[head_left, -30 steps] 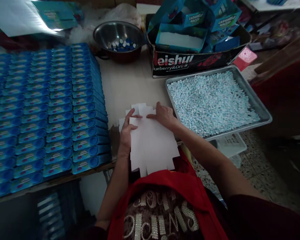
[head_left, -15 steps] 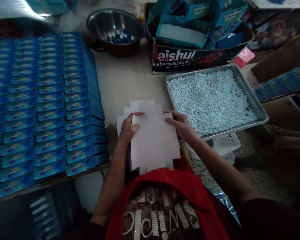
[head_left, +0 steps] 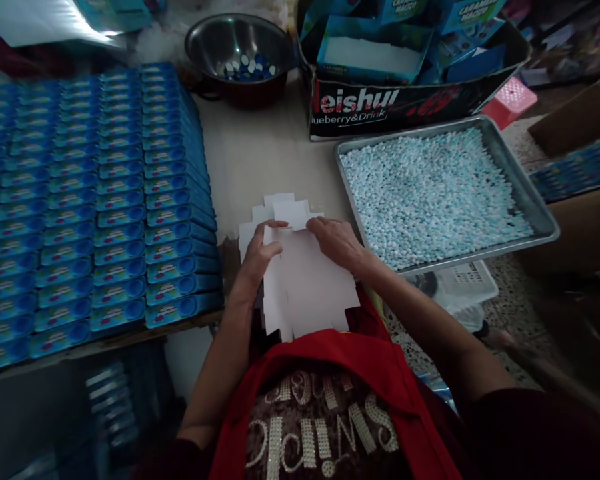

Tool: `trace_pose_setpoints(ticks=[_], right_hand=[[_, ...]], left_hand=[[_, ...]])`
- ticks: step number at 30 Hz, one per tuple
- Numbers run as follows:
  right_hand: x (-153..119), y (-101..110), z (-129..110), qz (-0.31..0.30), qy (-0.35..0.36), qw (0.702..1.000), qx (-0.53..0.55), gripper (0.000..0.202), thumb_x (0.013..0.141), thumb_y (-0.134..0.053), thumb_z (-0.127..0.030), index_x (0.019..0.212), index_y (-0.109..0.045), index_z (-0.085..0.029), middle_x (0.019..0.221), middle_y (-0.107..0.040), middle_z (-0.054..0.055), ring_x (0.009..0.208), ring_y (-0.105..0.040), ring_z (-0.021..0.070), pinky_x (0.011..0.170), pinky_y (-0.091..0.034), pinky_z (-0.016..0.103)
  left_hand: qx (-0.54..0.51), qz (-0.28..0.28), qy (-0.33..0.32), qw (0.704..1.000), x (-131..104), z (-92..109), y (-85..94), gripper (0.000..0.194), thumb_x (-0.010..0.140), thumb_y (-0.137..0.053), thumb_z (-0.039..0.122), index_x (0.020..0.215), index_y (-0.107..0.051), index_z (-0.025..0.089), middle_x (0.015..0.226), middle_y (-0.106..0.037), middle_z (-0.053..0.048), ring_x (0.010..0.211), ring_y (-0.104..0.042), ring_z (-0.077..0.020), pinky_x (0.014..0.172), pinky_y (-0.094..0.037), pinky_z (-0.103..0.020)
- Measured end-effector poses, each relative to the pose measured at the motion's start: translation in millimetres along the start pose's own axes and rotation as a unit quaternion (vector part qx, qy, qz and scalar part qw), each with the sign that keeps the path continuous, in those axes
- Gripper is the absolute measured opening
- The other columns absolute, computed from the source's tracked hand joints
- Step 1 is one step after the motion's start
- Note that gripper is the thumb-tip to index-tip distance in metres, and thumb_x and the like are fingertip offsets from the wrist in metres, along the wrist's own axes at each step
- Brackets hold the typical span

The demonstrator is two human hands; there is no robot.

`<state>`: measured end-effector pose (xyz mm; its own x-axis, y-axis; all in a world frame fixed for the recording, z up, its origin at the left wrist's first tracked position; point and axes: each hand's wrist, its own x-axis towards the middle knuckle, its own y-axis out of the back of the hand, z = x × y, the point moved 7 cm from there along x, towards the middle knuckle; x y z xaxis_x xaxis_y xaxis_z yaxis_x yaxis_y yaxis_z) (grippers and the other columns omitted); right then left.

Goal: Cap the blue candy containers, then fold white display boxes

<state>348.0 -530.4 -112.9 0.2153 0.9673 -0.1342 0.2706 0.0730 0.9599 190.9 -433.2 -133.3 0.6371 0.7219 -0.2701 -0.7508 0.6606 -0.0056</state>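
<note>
A flat white cardboard box blank (head_left: 320,283) with notched edges lies in front of my body, its left side and far flap bent upward. My left hand (head_left: 263,252) grips its far left corner between thumb and fingers. At the far edge, my right hand (head_left: 335,241) pinches the folded flap, fingers together. More white blanks (head_left: 280,203) show underneath, sticking out beyond the far edge. To the right is a metal tray (head_left: 353,213) spread with small pale blue and white candies (head_left: 430,193).
Rows of blue boxes (head_left: 120,220) fill the table's left side. A metal bowl (head_left: 205,50) with blue and white pieces stands at the back, beside a black carton (head_left: 360,113) of blue display boxes. A white plastic basket (head_left: 473,280) sits below the tray.
My right hand has moved left from the blank's right side to its far edge. The far flap and left side now stand bent up. The view has shifted slightly.
</note>
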Motion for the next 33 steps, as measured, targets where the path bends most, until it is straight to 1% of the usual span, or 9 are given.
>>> trace_pose_setpoints(ticks=[3,7,13,15,17,21,25,30,33], right_hand=[[16,9,-4,-0.007,-0.038,0.999,-0.025,0.040,0.102,-0.036,-0.009,0.128,-0.067,-0.017,0.124,-0.076,0.015,0.099,-0.071,0.0262,0.074,-0.041,0.036],[30,15,-11,-0.004,-0.023,0.999,-0.032,0.042,0.101,-0.032,-0.005,0.124,-0.066,-0.014,0.119,-0.075,0.020,0.099,-0.071,0.0283,0.079,-0.044,0.037],[21,5,-12,0.018,0.008,0.999,0.049,0.047,0.088,-0.042,-0.004,0.132,-0.056,-0.010,0.128,-0.071,0.022,0.113,-0.066,0.0311,0.091,-0.049,0.040],[22,3,-11,0.024,0.002,0.997,0.076,0.055,0.085,-0.041,-0.003,0.138,-0.052,-0.009,0.123,-0.072,0.022,0.108,-0.067,0.0311,0.090,-0.050,0.042],[24,2,-7,0.049,-0.029,0.992,0.112,0.061,0.085,-0.040,-0.003,0.145,-0.045,-0.010,0.112,-0.073,0.019,0.100,-0.068,0.0308,0.087,-0.050,0.043],[22,-1,0,0.089,-0.059,0.982,0.156,0.069,0.085,-0.041,-0.006,0.154,-0.037,-0.013,0.102,-0.072,0.015,0.093,-0.069,0.0303,0.087,-0.052,0.044],[19,0,4,0.063,-0.024,0.988,0.141,0.069,0.085,-0.043,-0.008,0.154,-0.039,-0.012,0.112,-0.073,0.016,0.097,-0.069,0.0302,0.088,-0.052,0.043],[29,16,4,0.017,0.018,0.994,0.110,0.062,0.094,-0.045,-0.018,0.156,-0.046,-0.009,0.110,-0.077,0.016,0.097,-0.069,0.0295,0.089,-0.050,0.040],[45,21,0,-0.040,0.032,0.995,0.091,0.045,0.103,-0.046,-0.031,0.139,-0.069,-0.015,0.113,-0.078,0.014,0.101,-0.070,0.0296,0.090,-0.047,0.039]], left_hand=[[0.071,0.036,-0.051,0.995,18,7,-3.0,0.039,0.063,-0.069,0.022,0.102,-0.075,0.025,0.127,-0.066,-0.006,0.129,-0.058,-0.0320,0.113,-0.047,-0.044],[0.046,0.099,-0.048,0.993,31,7,-3.2,0.025,0.075,-0.072,0.028,0.099,-0.069,0.023,0.114,-0.068,-0.006,0.116,-0.062,-0.0262,0.108,-0.048,-0.038],[0.034,0.185,-0.112,0.976,19,15,3.0,0.051,0.084,-0.077,0.045,0.128,-0.058,0.029,0.104,-0.066,-0.001,0.106,-0.061,-0.0204,0.106,-0.045,-0.032],[0.042,0.190,-0.111,0.975,20,15,1.1,0.040,0.093,-0.065,0.060,0.115,-0.065,0.027,0.106,-0.067,-0.004,0.110,-0.061,-0.0226,0.105,-0.046,-0.033],[0.056,0.205,-0.106,0.971,21,16,-0.1,0.048,0.099,-0.051,0.070,0.096,-0.067,0.025,0.107,-0.067,-0.006,0.113,-0.061,-0.0249,0.104,-0.046,-0.035],[0.074,0.241,-0.084,0.964,20,17,1.0,0.034,0.097,-0.060,0.059,0.091,-0.062,0.026,0.100,-0.065,-0.004,0.105,-0.060,-0.0231,0.098,-0.047,-0.033],[0.106,0.211,-0.071,0.969,23,20,3.5,0.011,0.086,-0.072,0.032,0.089,-0.064,0.025,0.094,-0.065,-0.001,0.099,-0.060,-0.0212,0.092,-0.047,-0.031],[0.118,0.131,-0.020,0.984,33,15,13.5,0.005,0.077,-0.075,0.023,0.081,-0.071,0.022,0.088,-0.071,-0.002,0.094,-0.064,-0.0237,0.093,-0.050,-0.037],[0.144,0.077,-0.031,0.986,42,18,14.3,0.027,0.063,-0.083,0.012,0.088,-0.077,0.021,0.091,-0.074,-0.004,0.099,-0.067,-0.0268,0.102,-0.050,-0.043]])
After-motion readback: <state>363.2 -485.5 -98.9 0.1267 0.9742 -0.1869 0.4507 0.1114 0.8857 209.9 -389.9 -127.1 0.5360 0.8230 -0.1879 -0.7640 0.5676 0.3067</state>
